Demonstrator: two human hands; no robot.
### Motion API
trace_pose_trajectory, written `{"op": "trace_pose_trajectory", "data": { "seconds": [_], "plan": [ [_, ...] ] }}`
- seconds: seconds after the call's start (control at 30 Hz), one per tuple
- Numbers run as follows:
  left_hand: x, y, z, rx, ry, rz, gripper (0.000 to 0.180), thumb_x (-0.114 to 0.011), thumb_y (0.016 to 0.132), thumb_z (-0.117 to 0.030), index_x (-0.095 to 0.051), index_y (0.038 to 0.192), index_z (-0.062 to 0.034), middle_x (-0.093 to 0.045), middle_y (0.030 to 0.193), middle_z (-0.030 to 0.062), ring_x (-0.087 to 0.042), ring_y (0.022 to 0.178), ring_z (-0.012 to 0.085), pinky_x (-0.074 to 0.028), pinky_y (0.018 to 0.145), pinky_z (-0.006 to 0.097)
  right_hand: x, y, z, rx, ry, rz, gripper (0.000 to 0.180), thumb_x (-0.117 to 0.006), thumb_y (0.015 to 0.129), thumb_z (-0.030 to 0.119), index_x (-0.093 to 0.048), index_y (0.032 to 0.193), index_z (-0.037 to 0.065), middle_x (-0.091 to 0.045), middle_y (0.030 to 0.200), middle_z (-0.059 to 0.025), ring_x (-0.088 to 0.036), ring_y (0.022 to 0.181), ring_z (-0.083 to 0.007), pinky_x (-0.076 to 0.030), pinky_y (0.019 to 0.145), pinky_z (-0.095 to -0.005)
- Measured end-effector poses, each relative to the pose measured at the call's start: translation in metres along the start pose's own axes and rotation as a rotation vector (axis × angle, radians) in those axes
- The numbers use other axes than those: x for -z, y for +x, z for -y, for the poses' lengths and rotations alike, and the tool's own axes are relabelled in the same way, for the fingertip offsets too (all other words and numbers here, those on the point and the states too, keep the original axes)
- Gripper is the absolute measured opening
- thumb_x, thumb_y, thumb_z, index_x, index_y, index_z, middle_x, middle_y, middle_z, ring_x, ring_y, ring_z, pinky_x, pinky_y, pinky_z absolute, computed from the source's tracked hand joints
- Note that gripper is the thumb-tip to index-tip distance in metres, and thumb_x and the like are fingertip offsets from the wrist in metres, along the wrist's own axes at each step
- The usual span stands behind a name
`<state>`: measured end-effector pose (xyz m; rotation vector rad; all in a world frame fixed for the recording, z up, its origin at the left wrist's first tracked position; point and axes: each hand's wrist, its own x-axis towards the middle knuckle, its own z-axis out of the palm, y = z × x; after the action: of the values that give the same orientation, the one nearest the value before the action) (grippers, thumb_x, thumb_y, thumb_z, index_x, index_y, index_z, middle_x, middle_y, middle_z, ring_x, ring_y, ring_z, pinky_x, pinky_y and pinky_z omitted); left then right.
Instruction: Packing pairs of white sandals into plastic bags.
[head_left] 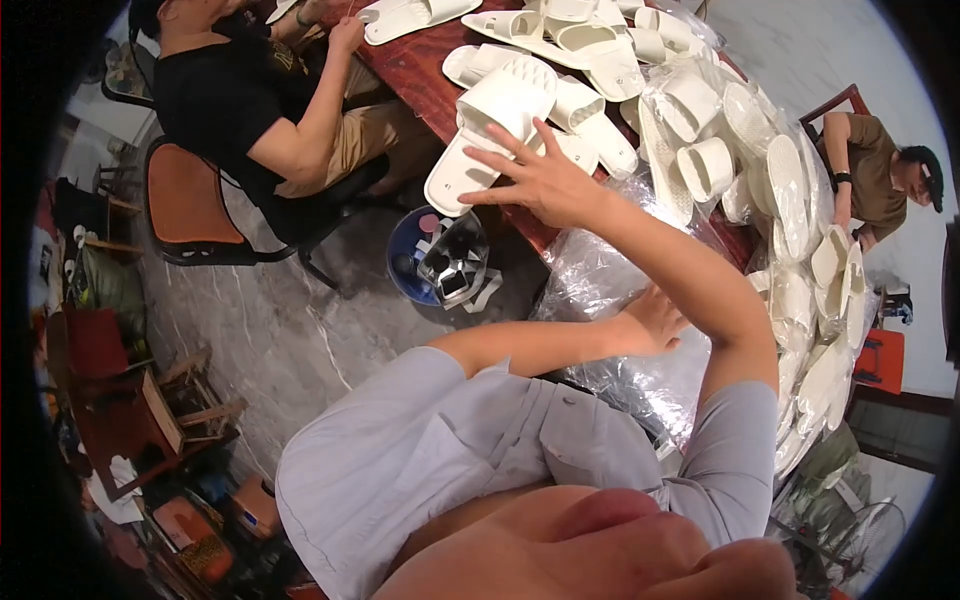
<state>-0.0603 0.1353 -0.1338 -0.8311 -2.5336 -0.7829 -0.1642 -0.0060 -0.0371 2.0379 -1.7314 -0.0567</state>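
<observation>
My right hand (545,180) reaches over the table's near left edge with its fingers spread wide. Its fingertips lie on or just over a cream-white slide slipper (505,100), whose toe end juts past the edge. My left hand (655,318) rests lower, on a heap of clear plastic bags (610,270). Its fingers look bent into the plastic, and their tips are partly hidden. Beyond my right hand lie more loose white slippers (605,130). To the right, slippers in clear plastic wrapping (700,110) are piled up.
A dark red table (420,70) carries the slippers. A blue bin (405,255) with scraps stands on the floor below its edge. At the left a person in black (230,100) sits on an orange-backed chair (195,205); another person (870,165) works at the far right.
</observation>
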Motion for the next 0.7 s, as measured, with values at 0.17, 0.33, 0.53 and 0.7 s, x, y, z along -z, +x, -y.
{"op": "trace_pose_trajectory", "data": {
  "seconds": [0.17, 0.33, 0.53, 0.7],
  "plan": [
    [0.01, -0.006, 0.0, 0.061, -0.086, 0.335, 0.058, -0.058, 0.085, -0.034, -0.053, 0.132, -0.0011, -0.051, 0.133, 0.0244, -0.043, 0.129, 0.0432, -0.03, 0.108, 0.06, -0.052, 0.002, -0.022, -0.138, -0.007, 0.134, 0.061, -0.046, 0.094, 0.017, -0.037, 0.147, 0.044, -0.035, 0.156, 0.0, -0.037, 0.141, -0.0261, -0.034, 0.101, -0.0687],
    [-0.006, -0.01, -0.007, 0.025, 0.128, 0.171, 0.056, -0.055, 0.089, -0.039, -0.052, 0.135, -0.0069, -0.041, 0.144, 0.0193, -0.03, 0.135, 0.0481, -0.027, 0.104, 0.068, -0.069, 0.02, -0.072, -0.212, -0.019, 0.097, 0.086, -0.067, 0.078, 0.012, -0.03, 0.151, 0.04, -0.036, 0.156, -0.0018, -0.039, 0.14, -0.0275, -0.045, 0.097, -0.059],
    [0.005, 0.002, -0.004, 0.062, -0.353, -0.37, 0.05, -0.06, 0.085, -0.03, -0.055, 0.128, -0.0041, -0.043, 0.139, 0.0233, -0.036, 0.129, 0.0473, -0.03, 0.101, 0.065, -0.107, 0.041, -0.131, -0.332, 0.0, 0.109, 0.086, -0.064, 0.078, 0.001, -0.033, 0.15, 0.037, -0.036, 0.155, -0.0005, -0.038, 0.141, -0.0271, -0.056, 0.092, -0.0419],
    [0.007, 0.001, -0.008, 0.134, -0.526, -0.36, 0.049, -0.059, 0.086, -0.03, -0.055, 0.127, -0.0032, -0.046, 0.137, 0.0223, -0.036, 0.129, 0.0465, -0.03, 0.102, 0.065, -0.119, 0.047, -0.132, -0.386, 0.089, 0.044, 0.078, -0.062, 0.082, 0.004, -0.037, 0.148, 0.038, -0.036, 0.155, -0.0003, -0.036, 0.142, -0.0264, -0.052, 0.095, -0.0483]
  ]
}}
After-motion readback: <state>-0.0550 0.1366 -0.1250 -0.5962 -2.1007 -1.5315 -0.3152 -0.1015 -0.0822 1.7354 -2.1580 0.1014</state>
